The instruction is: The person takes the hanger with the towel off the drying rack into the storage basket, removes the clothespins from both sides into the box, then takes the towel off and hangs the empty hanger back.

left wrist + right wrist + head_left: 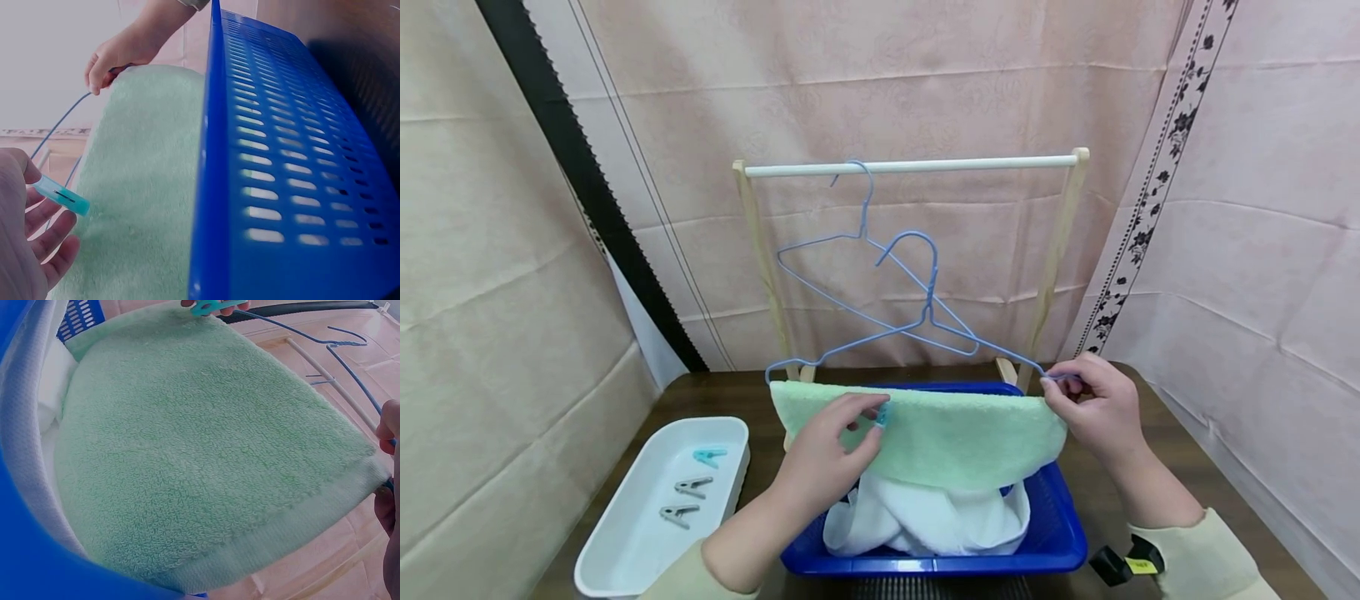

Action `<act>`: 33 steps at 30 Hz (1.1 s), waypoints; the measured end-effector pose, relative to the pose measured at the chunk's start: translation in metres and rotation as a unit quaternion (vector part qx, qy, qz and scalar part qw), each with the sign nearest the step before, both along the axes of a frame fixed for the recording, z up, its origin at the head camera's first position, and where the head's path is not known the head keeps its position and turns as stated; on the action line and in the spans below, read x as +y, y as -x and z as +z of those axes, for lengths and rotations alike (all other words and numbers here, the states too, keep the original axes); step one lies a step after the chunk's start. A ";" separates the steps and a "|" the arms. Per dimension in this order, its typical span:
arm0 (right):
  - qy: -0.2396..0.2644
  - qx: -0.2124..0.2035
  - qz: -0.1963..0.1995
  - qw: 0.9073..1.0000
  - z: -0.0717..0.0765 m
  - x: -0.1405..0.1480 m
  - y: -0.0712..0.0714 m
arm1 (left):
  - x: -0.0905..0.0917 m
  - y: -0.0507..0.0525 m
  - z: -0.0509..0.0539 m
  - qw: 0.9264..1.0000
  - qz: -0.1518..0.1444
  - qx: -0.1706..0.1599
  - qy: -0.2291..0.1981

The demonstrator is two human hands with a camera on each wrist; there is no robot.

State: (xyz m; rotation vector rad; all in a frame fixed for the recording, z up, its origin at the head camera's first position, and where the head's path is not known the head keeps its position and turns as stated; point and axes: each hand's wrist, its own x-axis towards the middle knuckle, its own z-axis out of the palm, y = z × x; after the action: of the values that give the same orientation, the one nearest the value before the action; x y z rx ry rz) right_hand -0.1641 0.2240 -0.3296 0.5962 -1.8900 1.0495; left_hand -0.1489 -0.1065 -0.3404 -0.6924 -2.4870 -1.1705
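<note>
Left hand (838, 437), head view, centre: thumb and fingertips pinch a light-blue peg (883, 414) at the green towel (962, 442). Right hand (1097, 406), right of centre, pinches one corner of the blue hanger (931, 292); we read that as steadying it, leaving the left free for the peg. Towel's top edge runs straight between the hanger corners, so we guess it's draped over the bottom bar, which is hidden. Blue basket (936, 567) holding white cloth (925, 521) sits lower centre. White tray (617, 508), lower left, holds three more pegs (688, 486), presumably parked within left reach. Second hanger (863, 221) hooks over the rack bar (970, 164), upper centre.

Left wrist view: peg at left, angled toward the towel; we can't tell if it touches. Other fingers bend loosely, not wrapped around anything. Basket wall fills the right.

Right wrist view: towel fills the middle, pale band lower right. Fingers at right edge grip hanger wire beside the towel's corner. Peg peeks in, top centre.
</note>
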 end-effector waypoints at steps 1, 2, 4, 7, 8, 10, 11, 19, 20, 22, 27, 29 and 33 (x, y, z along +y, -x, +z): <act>0.000 0.000 0.000 1.000 0.001 0.000 0.000 | -0.001 0.000 -0.001 1.000 0.002 0.001 0.003; -0.001 0.000 0.000 1.000 0.001 0.000 0.000 | -0.003 -0.001 -0.001 1.000 0.004 0.003 0.006; -0.003 0.000 -0.001 1.000 0.001 0.000 -0.001 | -0.006 -0.002 -0.003 1.000 0.008 0.006 0.015; -0.005 -0.001 -0.001 1.000 0.002 -0.001 -0.001 | -0.012 -0.004 -0.005 0.999 0.015 0.011 0.031; -0.005 -0.001 0.000 1.000 0.002 -0.001 -0.001 | -0.014 -0.005 -0.006 0.999 0.020 0.014 0.037; -0.004 0.000 0.003 1.000 0.002 -0.002 0.000 | -0.019 -0.006 -0.007 0.999 0.028 0.013 0.045; -0.005 0.001 0.005 1.000 0.002 -0.002 0.000 | -0.022 -0.007 -0.008 0.998 0.033 0.012 0.049; -0.007 0.001 0.005 1.000 0.002 -0.003 0.001 | -0.043 -0.012 -0.011 0.995 0.050 -0.001 0.086; -0.007 0.001 0.004 1.000 0.002 -0.003 0.001 | -0.045 -0.012 -0.012 0.994 0.050 -0.001 0.092; -0.007 -0.001 0.005 1.000 0.002 -0.003 0.001 | -0.051 -0.012 -0.014 0.993 0.047 -0.002 0.105; -0.008 0.002 0.006 1.000 -0.001 -0.002 0.003 | -0.066 -0.015 -0.017 0.990 0.044 -0.024 0.134; -0.008 0.002 0.006 1.000 -0.003 -0.001 0.004 | -0.071 -0.017 -0.017 0.988 0.049 -0.036 0.143; -0.007 -0.003 0.003 1.000 -0.007 0.001 0.007 | -0.081 -0.019 -0.018 0.981 0.073 -0.058 0.168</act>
State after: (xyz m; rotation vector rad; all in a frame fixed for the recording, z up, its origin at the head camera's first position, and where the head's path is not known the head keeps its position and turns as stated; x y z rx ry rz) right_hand -0.1712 0.2252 -0.3365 0.6085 -1.9032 1.0436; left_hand -0.1295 -0.1874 -0.3588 -0.5216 -2.8141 -0.7673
